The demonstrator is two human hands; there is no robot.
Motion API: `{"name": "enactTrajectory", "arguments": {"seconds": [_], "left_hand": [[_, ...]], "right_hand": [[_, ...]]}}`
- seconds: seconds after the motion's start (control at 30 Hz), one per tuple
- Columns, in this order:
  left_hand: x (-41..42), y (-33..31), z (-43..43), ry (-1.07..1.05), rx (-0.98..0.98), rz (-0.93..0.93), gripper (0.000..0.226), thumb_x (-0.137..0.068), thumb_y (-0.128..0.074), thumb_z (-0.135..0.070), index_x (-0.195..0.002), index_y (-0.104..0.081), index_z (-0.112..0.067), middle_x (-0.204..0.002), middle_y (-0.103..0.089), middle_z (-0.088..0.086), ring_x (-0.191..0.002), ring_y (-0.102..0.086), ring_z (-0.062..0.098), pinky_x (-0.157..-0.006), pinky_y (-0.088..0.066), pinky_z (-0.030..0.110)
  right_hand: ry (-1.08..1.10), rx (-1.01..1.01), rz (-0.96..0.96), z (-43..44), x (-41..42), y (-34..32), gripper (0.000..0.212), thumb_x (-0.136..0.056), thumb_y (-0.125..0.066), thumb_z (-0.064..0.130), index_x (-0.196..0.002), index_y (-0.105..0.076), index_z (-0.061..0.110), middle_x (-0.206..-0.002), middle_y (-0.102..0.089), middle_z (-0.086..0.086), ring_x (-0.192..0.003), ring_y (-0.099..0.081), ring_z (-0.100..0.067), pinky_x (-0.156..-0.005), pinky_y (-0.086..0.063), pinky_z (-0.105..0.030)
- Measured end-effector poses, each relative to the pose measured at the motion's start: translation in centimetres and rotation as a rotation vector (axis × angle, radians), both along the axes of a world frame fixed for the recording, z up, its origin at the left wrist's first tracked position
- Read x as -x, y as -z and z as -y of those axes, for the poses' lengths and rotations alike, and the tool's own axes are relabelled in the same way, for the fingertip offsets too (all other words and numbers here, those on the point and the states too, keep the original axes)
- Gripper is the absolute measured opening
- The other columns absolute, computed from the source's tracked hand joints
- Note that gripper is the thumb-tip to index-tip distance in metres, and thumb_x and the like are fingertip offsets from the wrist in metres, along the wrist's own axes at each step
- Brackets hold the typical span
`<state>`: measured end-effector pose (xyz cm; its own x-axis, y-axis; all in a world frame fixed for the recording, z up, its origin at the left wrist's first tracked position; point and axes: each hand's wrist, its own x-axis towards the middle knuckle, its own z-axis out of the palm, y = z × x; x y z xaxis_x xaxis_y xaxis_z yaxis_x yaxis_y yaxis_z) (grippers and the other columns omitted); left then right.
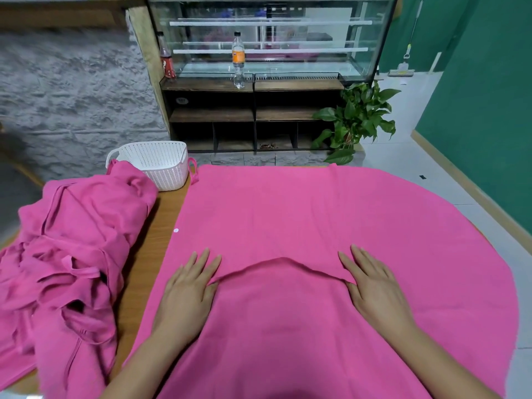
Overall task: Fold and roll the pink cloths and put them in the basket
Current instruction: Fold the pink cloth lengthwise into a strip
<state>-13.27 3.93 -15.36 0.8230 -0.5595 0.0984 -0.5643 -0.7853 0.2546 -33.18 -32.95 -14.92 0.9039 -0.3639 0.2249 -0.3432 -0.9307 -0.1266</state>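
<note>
Left hand (187, 289) and right hand (374, 286) lie flat, fingers straight, gripping nothing — pressing the spread pink cloth (288, 211) towards the tabletop's (152, 240) near edge.

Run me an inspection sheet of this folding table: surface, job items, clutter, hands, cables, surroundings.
Surface: wooden table, largely covered by cloth.
Job's things: spread pink cloth, a fold edge running between the hands; crumpled pile of pink cloths at left; white basket at far left, no cloth seen inside.
Clutter: small white dot by the spread cloth's left edge.
Hands: left hand and right hand flat, fingers straight, pressing at the fold edge.
Cables: nothing seen.
Surroundings: glass display case, orange-labelled bottle on its ledge, potted plant, green wall.
</note>
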Motion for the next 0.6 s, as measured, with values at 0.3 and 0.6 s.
{"name": "enactTrajectory", "arguments": {"seconds": [0.3, 0.6], "left_hand": [[1.3, -1.5, -0.9, 0.016, 0.19, -0.118, 0.054, -0.099, -0.031, -0.048, -0.151, -0.049, -0.048, -0.165, -0.028, -0.018, -0.159, -0.021, 0.012, -0.127, -0.022, 0.035], [-6.9, -6.9, 4.7, 0.028, 0.32, -0.13, 0.042, -0.11, -0.052, -0.027, -0.151, -0.055, -0.036, -0.163, -0.04, -0.011, -0.156, -0.025, 0.006, -0.129, -0.02, 0.035]], "right_hand": [[-0.058, -0.107, 0.033, -0.8, 1.7, -0.7, 0.064, -0.101, -0.059, 0.024, -0.161, -0.04, 0.031, -0.168, -0.037, -0.001, -0.155, -0.036, -0.024, -0.127, -0.026, -0.043], [0.012, -0.215, 0.101, 3.4, -5.6, -6.1, 0.059, -0.108, -0.048, 0.023, -0.165, -0.033, 0.032, -0.171, -0.031, 0.0, -0.16, -0.023, -0.018, -0.126, -0.02, -0.04]]}}
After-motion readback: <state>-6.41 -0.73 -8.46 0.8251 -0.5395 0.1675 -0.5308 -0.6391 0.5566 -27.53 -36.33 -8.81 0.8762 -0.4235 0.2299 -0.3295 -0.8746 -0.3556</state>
